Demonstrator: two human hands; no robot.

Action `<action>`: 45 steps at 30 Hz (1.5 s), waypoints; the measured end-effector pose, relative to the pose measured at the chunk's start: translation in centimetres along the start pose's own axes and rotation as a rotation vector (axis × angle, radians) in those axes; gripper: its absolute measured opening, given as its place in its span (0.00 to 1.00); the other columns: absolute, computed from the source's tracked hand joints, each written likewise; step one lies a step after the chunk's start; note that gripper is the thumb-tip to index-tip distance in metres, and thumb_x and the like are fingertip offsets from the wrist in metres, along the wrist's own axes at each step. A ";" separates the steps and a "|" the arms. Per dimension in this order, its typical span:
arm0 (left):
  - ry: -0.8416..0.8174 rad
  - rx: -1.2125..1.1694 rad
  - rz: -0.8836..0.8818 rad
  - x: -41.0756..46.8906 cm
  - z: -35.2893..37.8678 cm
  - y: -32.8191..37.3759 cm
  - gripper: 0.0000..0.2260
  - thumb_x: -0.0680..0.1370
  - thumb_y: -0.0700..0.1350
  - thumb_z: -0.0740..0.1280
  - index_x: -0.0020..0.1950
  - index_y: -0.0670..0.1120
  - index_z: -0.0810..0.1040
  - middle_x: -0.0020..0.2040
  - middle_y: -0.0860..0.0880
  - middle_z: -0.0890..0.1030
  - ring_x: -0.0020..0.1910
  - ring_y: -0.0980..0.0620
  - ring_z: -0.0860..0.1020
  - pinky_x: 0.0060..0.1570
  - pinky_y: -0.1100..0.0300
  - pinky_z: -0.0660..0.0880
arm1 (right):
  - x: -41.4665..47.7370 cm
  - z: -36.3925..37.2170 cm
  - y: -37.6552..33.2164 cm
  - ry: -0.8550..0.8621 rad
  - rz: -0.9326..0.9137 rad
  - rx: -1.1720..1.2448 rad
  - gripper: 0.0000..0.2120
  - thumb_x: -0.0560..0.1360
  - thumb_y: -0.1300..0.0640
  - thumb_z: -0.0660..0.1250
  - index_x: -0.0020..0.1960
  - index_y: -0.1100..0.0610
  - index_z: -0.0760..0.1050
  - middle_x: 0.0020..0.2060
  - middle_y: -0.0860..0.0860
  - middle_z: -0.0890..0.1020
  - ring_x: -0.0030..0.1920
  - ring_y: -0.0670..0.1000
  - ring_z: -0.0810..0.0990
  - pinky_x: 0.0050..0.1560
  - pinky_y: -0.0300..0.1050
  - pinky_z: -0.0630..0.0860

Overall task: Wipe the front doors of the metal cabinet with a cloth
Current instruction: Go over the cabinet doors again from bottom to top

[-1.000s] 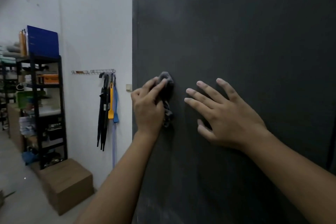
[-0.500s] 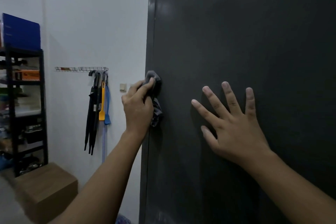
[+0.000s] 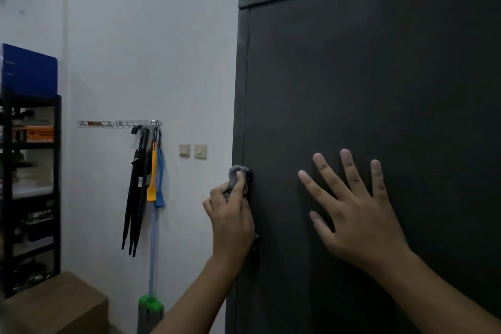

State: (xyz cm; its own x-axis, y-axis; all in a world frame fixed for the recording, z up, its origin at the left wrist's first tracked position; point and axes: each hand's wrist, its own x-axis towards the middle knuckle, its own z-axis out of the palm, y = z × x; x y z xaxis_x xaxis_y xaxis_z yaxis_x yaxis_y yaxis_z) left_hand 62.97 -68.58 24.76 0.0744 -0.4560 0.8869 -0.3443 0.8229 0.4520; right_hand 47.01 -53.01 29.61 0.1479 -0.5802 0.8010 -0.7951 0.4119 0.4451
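Dark grey metal fills the right side of the head view, where the cabinet (image 3: 379, 89) stands against a pale wall, its front door running from the top lip down out of frame. A person's left hand (image 3: 230, 219) grips a bunched grey cloth (image 3: 237, 172), fingers curled round it, and presses it to the door's left edge; a tail of fabric hangs below the palm. The right hand (image 3: 357, 214) lies flat on the door panel near it, fingers straight and spread, grasping nothing. On the wall to the left, black umbrellas (image 3: 135, 190), a yellow tool (image 3: 152, 173) and a blue one hang from a wire rack (image 3: 119, 123), near two switches (image 3: 200, 151). A black shelving unit (image 3: 32, 171) and a cardboard box (image 3: 54, 306) stand farther left.
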 end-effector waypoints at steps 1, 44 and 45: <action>0.012 0.001 0.023 1.1 0.0 0.3 0.22 0.79 0.34 0.65 0.72 0.45 0.72 0.57 0.39 0.73 0.53 0.48 0.63 0.51 0.56 0.63 | 0.2 -0.1 0.1 -0.015 -0.007 0.003 0.35 0.74 0.39 0.58 0.80 0.45 0.59 0.81 0.51 0.55 0.80 0.61 0.48 0.75 0.72 0.47; 0.130 0.057 0.167 32.9 -2.0 14.6 0.27 0.76 0.35 0.51 0.70 0.55 0.73 0.65 0.43 0.68 0.62 0.39 0.65 0.52 0.62 0.61 | 2.7 -1.9 1.6 0.019 -0.065 0.121 0.30 0.72 0.42 0.74 0.72 0.40 0.71 0.76 0.47 0.67 0.76 0.55 0.62 0.71 0.62 0.53; 0.139 0.049 0.147 32.9 -1.9 14.8 0.27 0.76 0.35 0.50 0.69 0.55 0.73 0.65 0.43 0.68 0.62 0.40 0.65 0.52 0.61 0.63 | 2.7 -1.8 1.6 0.017 -0.060 0.124 0.29 0.72 0.42 0.74 0.72 0.40 0.71 0.76 0.47 0.67 0.76 0.55 0.62 0.71 0.63 0.53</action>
State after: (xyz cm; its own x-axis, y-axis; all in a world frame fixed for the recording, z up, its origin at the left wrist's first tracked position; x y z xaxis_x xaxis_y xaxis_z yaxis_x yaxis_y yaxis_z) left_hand 62.10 -70.73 60.86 0.1469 -0.2784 0.9492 -0.4059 0.8581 0.3145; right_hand 47.20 -52.63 33.24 0.2062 -0.5885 0.7817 -0.8508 0.2867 0.4403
